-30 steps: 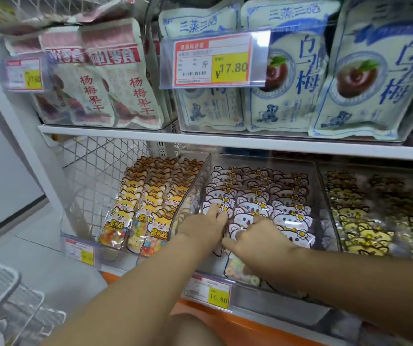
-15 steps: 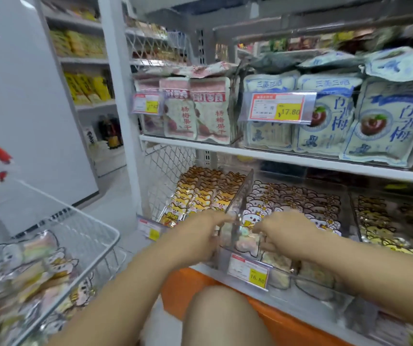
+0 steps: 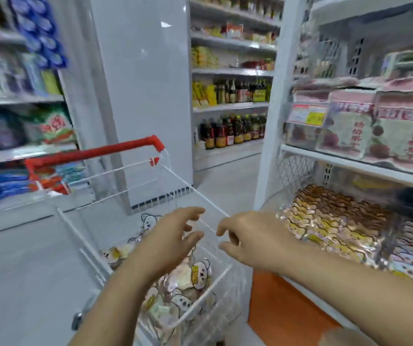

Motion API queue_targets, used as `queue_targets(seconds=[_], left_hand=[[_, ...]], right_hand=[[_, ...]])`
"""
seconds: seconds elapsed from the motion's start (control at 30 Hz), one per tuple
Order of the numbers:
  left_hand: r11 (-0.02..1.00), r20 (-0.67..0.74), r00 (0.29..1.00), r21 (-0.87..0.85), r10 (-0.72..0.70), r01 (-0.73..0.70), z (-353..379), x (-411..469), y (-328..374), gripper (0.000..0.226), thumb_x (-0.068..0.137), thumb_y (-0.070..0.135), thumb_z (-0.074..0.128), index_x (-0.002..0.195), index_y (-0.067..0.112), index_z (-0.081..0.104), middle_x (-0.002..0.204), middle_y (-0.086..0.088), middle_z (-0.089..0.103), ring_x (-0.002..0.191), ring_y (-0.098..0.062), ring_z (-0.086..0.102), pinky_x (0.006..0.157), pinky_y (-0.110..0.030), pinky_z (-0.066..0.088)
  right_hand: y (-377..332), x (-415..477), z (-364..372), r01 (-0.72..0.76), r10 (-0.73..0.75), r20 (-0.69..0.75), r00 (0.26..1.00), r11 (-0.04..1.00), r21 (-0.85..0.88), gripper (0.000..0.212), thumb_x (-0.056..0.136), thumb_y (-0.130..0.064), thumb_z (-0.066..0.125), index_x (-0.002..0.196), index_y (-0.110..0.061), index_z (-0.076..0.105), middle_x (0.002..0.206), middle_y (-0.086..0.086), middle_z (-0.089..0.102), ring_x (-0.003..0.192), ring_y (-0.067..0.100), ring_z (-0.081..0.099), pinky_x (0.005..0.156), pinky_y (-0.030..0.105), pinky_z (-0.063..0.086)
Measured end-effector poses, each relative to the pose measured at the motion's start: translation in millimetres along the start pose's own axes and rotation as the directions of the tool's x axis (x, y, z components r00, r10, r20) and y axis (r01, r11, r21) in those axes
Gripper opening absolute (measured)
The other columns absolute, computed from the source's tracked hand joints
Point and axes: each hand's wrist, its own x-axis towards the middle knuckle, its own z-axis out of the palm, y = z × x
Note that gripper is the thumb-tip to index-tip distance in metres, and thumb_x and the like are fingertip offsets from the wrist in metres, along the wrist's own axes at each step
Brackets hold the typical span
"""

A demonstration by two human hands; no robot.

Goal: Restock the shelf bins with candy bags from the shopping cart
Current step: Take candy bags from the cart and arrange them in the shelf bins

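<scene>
Bright, even light; motion-blurred edges.

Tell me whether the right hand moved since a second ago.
Yes: the right hand went left, out of the shelf bins, to above the shopping cart.

L grip (image 3: 173, 236) & R grip (image 3: 247, 238) both bare, forearms (image 3: 115, 295) bare too, right to frame edge.

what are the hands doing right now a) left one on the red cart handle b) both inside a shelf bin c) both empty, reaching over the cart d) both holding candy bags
c: the left hand and right hand hold nothing, fingers loose, above the shopping cart with candy bags lying in it.
</scene>
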Motion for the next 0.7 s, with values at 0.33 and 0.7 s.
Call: queue_targets(seconds=[0.33,0.7], left_hand=[[0.971,-0.257,0.938,-0.107,-0.234,0.213,-30,-10,-87,0.042,0.099,0.028,0.060,0.139,0.035,0.052,0.125,0.016,0.060,0.107,-0.003,0.059,0.093,-0.027,0.048],[0.961,-0.234,0.932,-0.055,-0.276,0.271,-28,-7,-94,0.040,0.099,0.035,0.057,0.138,0.043,0.048,0.126,0.022,0.058,0.112,0.000,0.057,0.097,-0.036,0.051]], right_hand=[[-20,119,95,0.016,-0.048,0.607,0.793,0.998,0.057,0.056,0.094,-0.041,0.065,0.142,-0.018,0.051,0.131,0.004,0.061,0.117,0.023,0.057,0.089,0.030,0.046],[-20,135,145,0.047,0.095,0.823,0.560,0.988,-0.146,0.068,0.093,-0.049,0.064,0.141,-0.003,0.048,0.142,0.008,0.053,0.125,0.031,0.054,0.100,0.039,0.047]])
